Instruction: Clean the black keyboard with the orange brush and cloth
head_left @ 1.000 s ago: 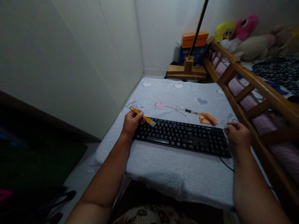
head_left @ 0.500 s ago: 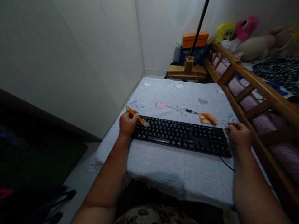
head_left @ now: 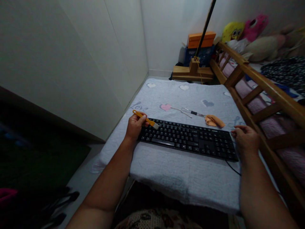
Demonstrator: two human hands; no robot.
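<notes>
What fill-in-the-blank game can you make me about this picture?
1. The yellow brush is in the person's ____ hand.
2. The keyboard is coloured ____.
3. The pink shape on the pale cloth is a ____.
4. The box on top of the blue box is ____.

Missing words: left; black; heart; orange.
</notes>
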